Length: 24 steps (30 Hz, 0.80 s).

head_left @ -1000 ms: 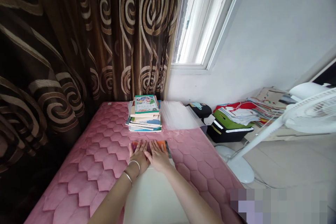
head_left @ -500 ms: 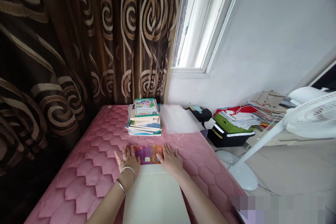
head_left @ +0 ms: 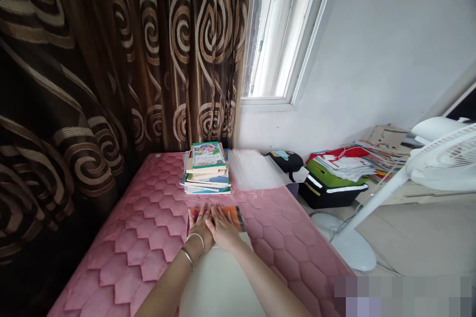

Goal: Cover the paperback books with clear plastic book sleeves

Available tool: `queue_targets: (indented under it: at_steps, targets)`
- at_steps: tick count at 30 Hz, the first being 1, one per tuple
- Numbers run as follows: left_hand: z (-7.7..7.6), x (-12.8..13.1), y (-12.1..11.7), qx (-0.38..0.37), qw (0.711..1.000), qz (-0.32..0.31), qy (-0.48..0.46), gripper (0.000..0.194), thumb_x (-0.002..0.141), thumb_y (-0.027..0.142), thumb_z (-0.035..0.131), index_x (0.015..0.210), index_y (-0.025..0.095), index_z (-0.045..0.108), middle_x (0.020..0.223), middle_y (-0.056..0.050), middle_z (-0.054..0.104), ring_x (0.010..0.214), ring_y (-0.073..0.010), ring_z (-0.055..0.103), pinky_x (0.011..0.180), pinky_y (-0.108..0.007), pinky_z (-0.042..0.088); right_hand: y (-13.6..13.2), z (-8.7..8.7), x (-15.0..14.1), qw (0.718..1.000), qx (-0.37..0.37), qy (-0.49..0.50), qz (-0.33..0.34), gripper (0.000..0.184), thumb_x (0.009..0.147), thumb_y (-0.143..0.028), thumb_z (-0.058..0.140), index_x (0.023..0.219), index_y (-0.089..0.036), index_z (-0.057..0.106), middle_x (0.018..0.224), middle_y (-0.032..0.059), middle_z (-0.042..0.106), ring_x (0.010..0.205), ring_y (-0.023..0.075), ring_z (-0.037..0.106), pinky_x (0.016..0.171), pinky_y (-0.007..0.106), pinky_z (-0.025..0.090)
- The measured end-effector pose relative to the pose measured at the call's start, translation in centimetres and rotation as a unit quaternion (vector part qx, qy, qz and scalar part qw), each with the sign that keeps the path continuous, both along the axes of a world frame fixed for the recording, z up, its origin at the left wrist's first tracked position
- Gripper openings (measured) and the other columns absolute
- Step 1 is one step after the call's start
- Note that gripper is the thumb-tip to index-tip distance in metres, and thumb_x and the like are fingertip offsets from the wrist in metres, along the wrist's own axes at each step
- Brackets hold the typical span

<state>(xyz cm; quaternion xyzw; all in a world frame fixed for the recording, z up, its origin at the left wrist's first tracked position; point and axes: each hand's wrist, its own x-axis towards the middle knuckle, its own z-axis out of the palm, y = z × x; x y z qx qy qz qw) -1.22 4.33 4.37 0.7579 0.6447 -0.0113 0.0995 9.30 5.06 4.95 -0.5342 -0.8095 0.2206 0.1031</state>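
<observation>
My left hand, with two silver bangles on the wrist, lies flat with fingers stretched out on a printed orange and purple cover. Beside it, my right hand rests flat on the same cover, its thumb side touching the left hand. Both hands hide most of the cover's middle. A smooth pale cream sheet or panel stretches from the cover's near edge toward me, between my forearms; I cannot tell whether the two are joined.
Beyond my hands, a stack of books and clear plastic sheets lie on the pink quilted mattress. A patterned curtain hangs at the left. Right of the mattress stand a white fan and a black box piled with papers.
Both hands have slid inward from the two sides of the printed cover and now meet over its middle. The camera view has shifted slightly.
</observation>
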Motion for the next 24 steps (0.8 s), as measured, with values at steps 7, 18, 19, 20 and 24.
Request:
queue_targets:
  at_steps: [7, 18, 19, 20, 24]
  targets:
    - [1.1, -2.1, -1.0, 0.014, 0.994, 0.104, -0.029, 0.062, 0.09, 0.042, 0.023, 0.149, 0.023, 0.018, 0.155, -0.001, 0.021, 0.145, -0.0292, 0.002, 0.107, -0.067, -0.01, 0.9, 0.0, 3.5, 0.996, 0.018, -0.074, -0.049, 0.071, 0.095, -0.052, 0.017, 0.148, -0.004, 0.02, 0.154, 0.0151, 0.021, 0.144, 0.0239, 0.013, 0.115, 0.045, 0.004]
    - [2.4, -2.9, -3.0, 0.01, 0.988, 0.153, 0.002, 0.056, 0.091, 0.031, 0.027, 0.145, 0.018, 0.032, 0.154, -0.005, 0.025, 0.142, -0.0308, 0.018, 0.108, -0.069, 0.0, 1.5, -0.8, 5.4, 0.987, 0.022, -0.143, -0.076, 0.074, 0.094, -0.054, 0.018, 0.148, -0.004, 0.02, 0.154, 0.0139, 0.018, 0.144, 0.0248, 0.013, 0.114, 0.045, 0.008]
    - [2.6, -2.7, -3.7, 0.005, 0.989, 0.151, 0.007, 0.055, 0.09, 0.03, 0.028, 0.143, 0.018, 0.035, 0.153, -0.006, 0.027, 0.14, -0.0309, 0.024, 0.108, -0.068, 0.004, 1.6, -1.0, 5.4, 0.987, 0.026, -0.144, -0.073, 0.074, 0.094, -0.054, 0.018, 0.147, -0.003, 0.021, 0.154, 0.0144, 0.019, 0.143, 0.0256, 0.014, 0.114, 0.046, 0.008]
    - [2.7, -2.6, -4.6, -0.005, 0.989, 0.148, 0.012, 0.055, 0.09, 0.029, 0.029, 0.143, 0.018, 0.036, 0.153, -0.007, 0.028, 0.138, -0.0305, 0.03, 0.109, -0.067, 0.008, 1.8, -1.0, 5.5, 0.986, 0.029, -0.146, -0.069, 0.075, 0.094, -0.055, 0.019, 0.147, -0.003, 0.021, 0.154, 0.0151, 0.02, 0.143, 0.0265, 0.015, 0.114, 0.047, 0.009]
    - [2.5, -3.0, -8.3, -0.018, 0.992, 0.125, -0.001, 0.056, 0.09, 0.031, 0.031, 0.144, 0.017, 0.034, 0.153, -0.006, 0.029, 0.139, -0.0241, 0.031, 0.113, -0.05, 0.021, 2.0, -0.1, 5.2, 0.983, 0.042, -0.167, -0.063, 0.073, 0.091, -0.056, 0.031, 0.145, -0.006, 0.031, 0.152, 0.0174, 0.027, 0.141, 0.0327, 0.019, 0.111, 0.052, 0.012]
